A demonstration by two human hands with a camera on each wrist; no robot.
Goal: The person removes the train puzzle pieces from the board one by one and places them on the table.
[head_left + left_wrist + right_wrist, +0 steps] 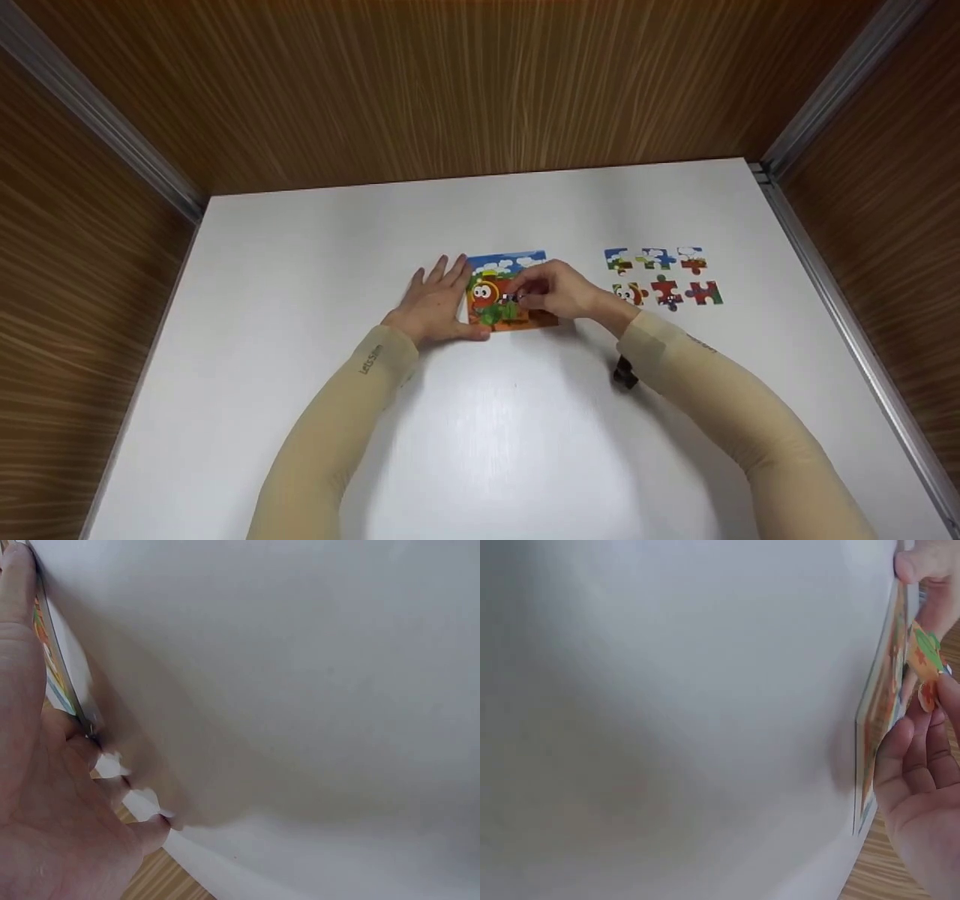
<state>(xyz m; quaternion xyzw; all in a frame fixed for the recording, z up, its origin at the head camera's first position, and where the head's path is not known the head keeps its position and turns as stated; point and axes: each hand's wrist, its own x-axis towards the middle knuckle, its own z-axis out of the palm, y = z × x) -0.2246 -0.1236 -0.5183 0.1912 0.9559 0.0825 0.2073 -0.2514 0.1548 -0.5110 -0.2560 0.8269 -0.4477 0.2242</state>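
A square picture puzzle board (517,262) with blue sky, clouds and a red cartoon figure lies on the white table. My left hand (435,306) lies with fingers spread along the board's left side, its thumb on the near left corner. Over the board, my right hand (561,291) pinches a puzzle piece between thumb and fingers. In the right wrist view this puzzle piece (927,649) shows orange and green and is tilted above the board. The right fingers hide part of the board's picture in the head view.
Several loose puzzle pieces (656,259) lie in two rows to the right of the board, one partly behind the right wrist. A small black object (624,373) shows beside the right forearm. Wood-grain panels (480,90) enclose the white table (300,247) at the back and sides.
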